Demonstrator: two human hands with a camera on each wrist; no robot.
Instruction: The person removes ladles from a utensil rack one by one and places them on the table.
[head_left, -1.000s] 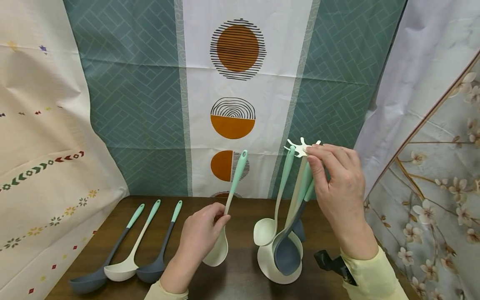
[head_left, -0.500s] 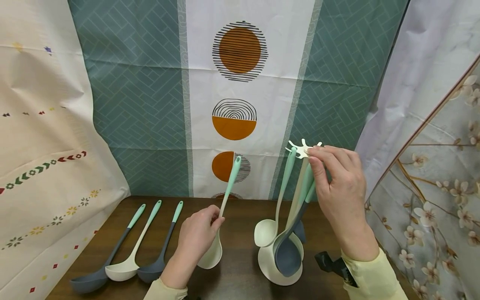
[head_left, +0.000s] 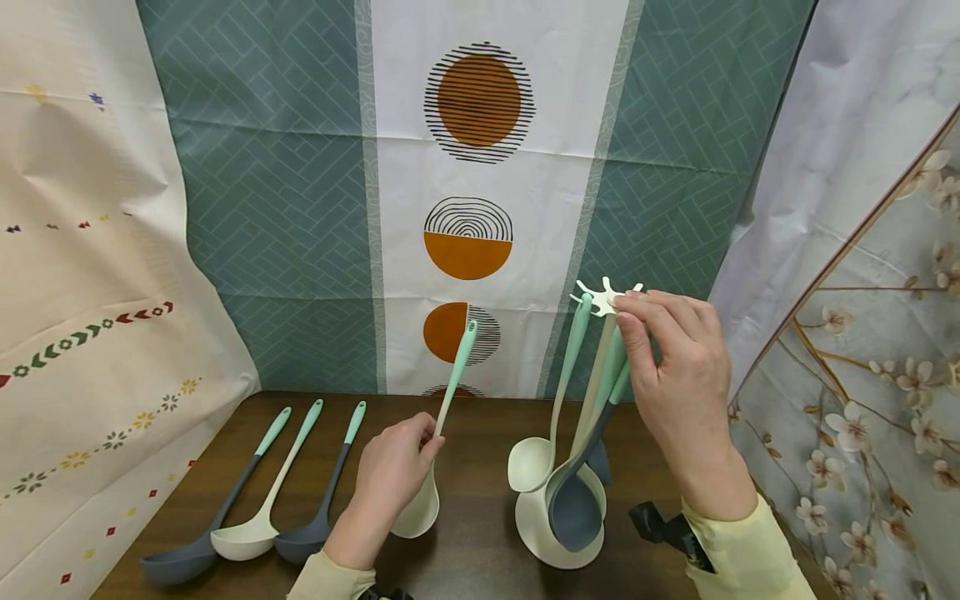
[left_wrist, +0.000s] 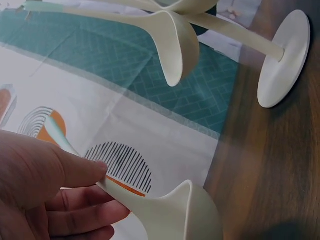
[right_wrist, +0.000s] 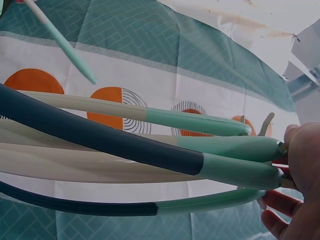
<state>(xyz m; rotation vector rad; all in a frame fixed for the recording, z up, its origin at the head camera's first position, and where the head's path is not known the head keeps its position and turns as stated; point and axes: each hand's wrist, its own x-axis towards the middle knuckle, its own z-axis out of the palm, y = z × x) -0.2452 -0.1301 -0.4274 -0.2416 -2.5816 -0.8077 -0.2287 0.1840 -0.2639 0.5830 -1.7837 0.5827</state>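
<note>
My left hand (head_left: 397, 462) pinches a cream ladle (head_left: 416, 512) by its shaft, mint handle pointing up, bowl low over the table. In the left wrist view that ladle (left_wrist: 200, 215) shows its bowl just beyond the fingertips. To the right stands a cream utensil stand (head_left: 558, 554) with a round base and a hooked top. From it hang a cream ladle (head_left: 529, 465), a dark grey ladle (head_left: 575, 512) and other mint-handled utensils, partly hidden. My right hand (head_left: 682, 358) grips the edge of the stand's top, beside the handle ends (right_wrist: 240, 170) seen in the right wrist view.
Left on the brown wooden table (head_left: 480, 575) lie a dark grey ladle (head_left: 180, 565), a cream ladle (head_left: 243, 542) and another dark grey ladle (head_left: 303, 542), side by side. A patterned curtain (head_left: 285, 208) hangs behind; floral cloth (head_left: 847, 433) borders the right.
My left hand has brought its ladle slightly left and down, away from the stand. My right hand keeps its place on the stand's top.
</note>
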